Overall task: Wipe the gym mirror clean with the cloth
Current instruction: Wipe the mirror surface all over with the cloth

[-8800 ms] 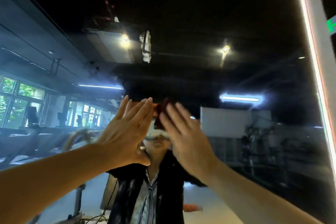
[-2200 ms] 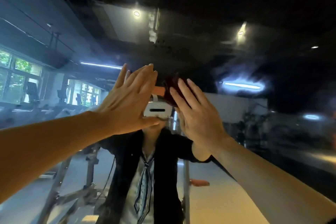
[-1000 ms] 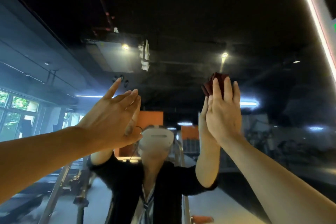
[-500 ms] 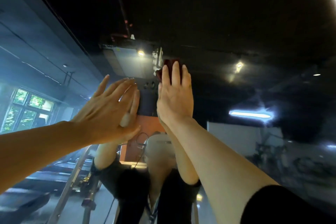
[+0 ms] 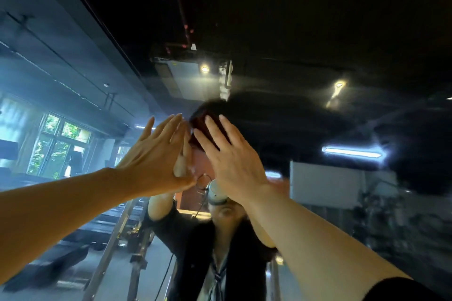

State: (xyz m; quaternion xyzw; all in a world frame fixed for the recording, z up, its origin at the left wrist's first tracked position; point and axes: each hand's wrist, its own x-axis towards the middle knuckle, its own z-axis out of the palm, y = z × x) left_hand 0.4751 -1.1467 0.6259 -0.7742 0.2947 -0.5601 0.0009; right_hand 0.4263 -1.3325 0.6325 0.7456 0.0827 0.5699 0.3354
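Cloth (image 5: 199, 127) under flat right hand (image 5: 231, 154)

We see a dark ceiling with a boxy ceiling unit (image 5: 181, 78) beside a spotlight (image 5: 204, 69), and a second spotlight (image 5: 339, 84) further right. A tube light (image 5: 352, 152) glows lower right. Windows (image 5: 61, 144) show greenery at left, above metal frame legs (image 5: 115, 244).
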